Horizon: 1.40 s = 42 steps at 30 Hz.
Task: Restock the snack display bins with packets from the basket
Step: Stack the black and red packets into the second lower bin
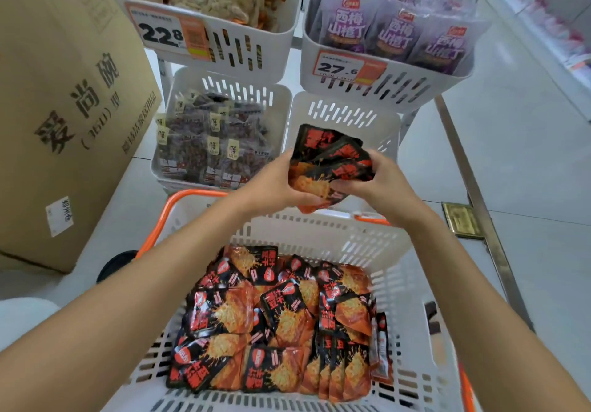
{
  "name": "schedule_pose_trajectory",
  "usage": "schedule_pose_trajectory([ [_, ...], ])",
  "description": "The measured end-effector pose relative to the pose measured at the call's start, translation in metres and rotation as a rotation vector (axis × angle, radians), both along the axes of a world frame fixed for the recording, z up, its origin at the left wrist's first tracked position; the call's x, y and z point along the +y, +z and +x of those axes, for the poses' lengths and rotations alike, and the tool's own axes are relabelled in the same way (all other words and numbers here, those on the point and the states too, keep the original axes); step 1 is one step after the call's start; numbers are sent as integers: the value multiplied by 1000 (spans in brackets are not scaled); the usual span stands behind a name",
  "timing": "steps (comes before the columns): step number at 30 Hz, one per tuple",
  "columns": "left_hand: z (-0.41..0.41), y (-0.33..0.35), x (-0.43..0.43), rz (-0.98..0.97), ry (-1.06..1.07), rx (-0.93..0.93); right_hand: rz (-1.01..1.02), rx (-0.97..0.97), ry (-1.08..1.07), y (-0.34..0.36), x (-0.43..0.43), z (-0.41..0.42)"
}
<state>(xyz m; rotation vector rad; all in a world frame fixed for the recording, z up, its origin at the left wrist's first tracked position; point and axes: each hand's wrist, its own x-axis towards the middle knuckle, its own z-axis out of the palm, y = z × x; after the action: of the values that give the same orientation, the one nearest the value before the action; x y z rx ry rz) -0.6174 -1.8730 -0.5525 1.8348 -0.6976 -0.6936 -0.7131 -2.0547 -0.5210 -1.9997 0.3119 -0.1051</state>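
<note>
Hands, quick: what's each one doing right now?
Left hand: holding the bundle of black-and-orange packets.
Right hand: holding the same bundle.

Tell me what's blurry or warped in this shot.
Head view: the wide angle tilts the carton outward. The shelves at top right and the purple packets are soft. The packets in the basket are sharp. The light is even. The bundle held by the left hand and right hand is slightly blurred.

One head-worn camera looked forward and steeply down, close over the basket (319, 235), bins (345, 114) just beyond; edges perhaps lens-warped.
</note>
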Motion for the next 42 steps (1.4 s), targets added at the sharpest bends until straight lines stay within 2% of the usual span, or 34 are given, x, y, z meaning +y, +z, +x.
schedule_pose_trajectory([
  [3,28,-15,-11,74,40,-89,-85,-103,-101,-15,-25,18],
  [5,41,-34,-7,192,77,-185,-125,-107,-144,-34,-42,33],
  [8,52,-64,2,304,36,-225,-259,-47,-137,-70,-59,62],
  [10,57,-76,3,344,10,-217,-245,32,-41,-92,-61,83],
  [13,64,-81,0,394,-26,-108,-283,178,251,-127,-62,101],
  [15,67,-81,-1,428,-58,-50,-204,312,355,-137,-65,103],
  [17,70,-81,-1,427,-62,6,12,410,328,-135,-66,103],
  [19,71,-83,-1,422,-60,8,99,437,302,-132,-61,106],
  [22,74,-89,0,422,-64,-28,-4,364,305,-126,-41,115],
  [24,75,-92,1,409,-57,-9,46,344,243,-125,-37,120],
  [27,76,-94,2,373,-47,26,-54,383,188,-127,-45,117],
  [31,76,-99,2,356,-44,19,-69,432,217,-133,-48,105],
  [36,76,-102,2,352,-38,6,-175,322,81,-135,-45,98],
  [39,76,-104,1,357,-40,-10,-293,332,124,-131,-43,94],
  [42,76,-105,1,356,-29,-20,-317,377,177,-129,-48,90],
])
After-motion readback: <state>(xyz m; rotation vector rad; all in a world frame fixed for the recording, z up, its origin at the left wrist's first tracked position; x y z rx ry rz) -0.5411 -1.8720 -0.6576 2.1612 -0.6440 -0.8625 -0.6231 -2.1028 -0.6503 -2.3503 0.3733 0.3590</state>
